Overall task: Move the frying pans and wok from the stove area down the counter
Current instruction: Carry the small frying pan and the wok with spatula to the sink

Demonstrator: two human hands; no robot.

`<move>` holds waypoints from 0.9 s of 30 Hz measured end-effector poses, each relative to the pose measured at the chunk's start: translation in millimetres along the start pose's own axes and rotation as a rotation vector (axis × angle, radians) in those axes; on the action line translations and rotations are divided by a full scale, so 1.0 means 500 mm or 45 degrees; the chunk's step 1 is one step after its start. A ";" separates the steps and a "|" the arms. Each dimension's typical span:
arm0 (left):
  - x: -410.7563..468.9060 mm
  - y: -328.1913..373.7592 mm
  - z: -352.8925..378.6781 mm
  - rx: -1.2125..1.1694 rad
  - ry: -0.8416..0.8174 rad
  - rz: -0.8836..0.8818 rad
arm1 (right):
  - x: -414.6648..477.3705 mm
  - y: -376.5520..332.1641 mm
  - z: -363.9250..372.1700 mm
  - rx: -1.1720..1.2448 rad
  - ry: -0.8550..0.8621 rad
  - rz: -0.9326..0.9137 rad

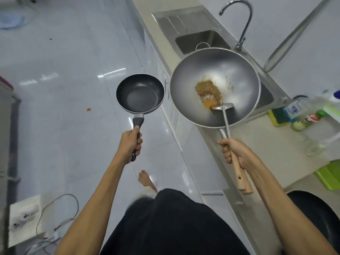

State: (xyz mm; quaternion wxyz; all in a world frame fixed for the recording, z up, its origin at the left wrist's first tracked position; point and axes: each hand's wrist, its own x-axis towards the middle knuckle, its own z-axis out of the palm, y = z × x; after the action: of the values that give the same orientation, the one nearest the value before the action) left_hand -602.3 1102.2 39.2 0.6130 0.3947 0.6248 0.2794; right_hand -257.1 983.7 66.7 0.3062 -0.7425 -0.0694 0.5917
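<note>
**Steel wok and dark frying pan both held in the air**

Black non-stick coating lines the small frying pan [140, 93], which the left hand [131, 142] grips by its dark handle, fingers wrapped fully round it. The pan is held level out over the pale glossy floor [64, 89], to the left of the cabinet fronts, and nothing lies in it.

The right hand [237, 153] is closed round two wooden handles together: the wok's own and that of a metal spatula [223, 109]. The wok [214, 87] is large, grey and round, held above the front edge of the tabletop [257, 140], with its far rim over the near part of the steel sink [200, 40]. A patch of brown crumbly residue and an orange lump sit near its middle, and the spatula blade rests inside the wok, touching the orange lump. The two vessels are side by side, rims close but apart.

A curved tap [241, 21] rises behind the sink. To the right on the tabletop stand a yellow and green sponge [277, 116], a few blurred bottles [311, 118] and a green board [329, 175]. A bare foot [146, 179] shows on the floor below, above dark clothing, and a white power strip with cables [24, 218] lies at lower left
</note>
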 end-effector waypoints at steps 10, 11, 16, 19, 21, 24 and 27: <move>0.367 0.289 -0.168 0.002 0.005 0.032 | 0.171 -0.335 0.264 0.134 -0.067 -0.021; 0.402 0.310 -0.178 -0.003 0.007 0.028 | 0.193 -0.368 0.281 0.131 -0.061 -0.011; 0.593 0.417 -0.215 -0.028 0.021 0.018 | 0.323 -0.535 0.354 0.154 -0.084 0.036; 0.717 0.488 -0.227 -0.018 0.027 0.031 | 0.404 -0.642 0.397 0.165 -0.081 0.038; 0.797 0.539 -0.230 -0.016 0.040 0.022 | 0.450 -0.725 0.423 0.159 -0.067 0.041; 0.909 0.611 -0.228 0.022 0.031 0.043 | 0.511 -0.838 0.453 0.166 -0.072 0.036; 1.010 0.668 -0.222 0.061 0.038 0.042 | 0.560 -0.944 0.485 0.178 -0.041 0.063</move>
State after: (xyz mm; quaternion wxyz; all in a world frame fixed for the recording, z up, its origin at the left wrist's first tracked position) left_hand -629.6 1717.3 52.3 0.5894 0.4154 0.6337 0.2802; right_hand -277.0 1583.1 58.6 0.3415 -0.7110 -0.0144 0.6145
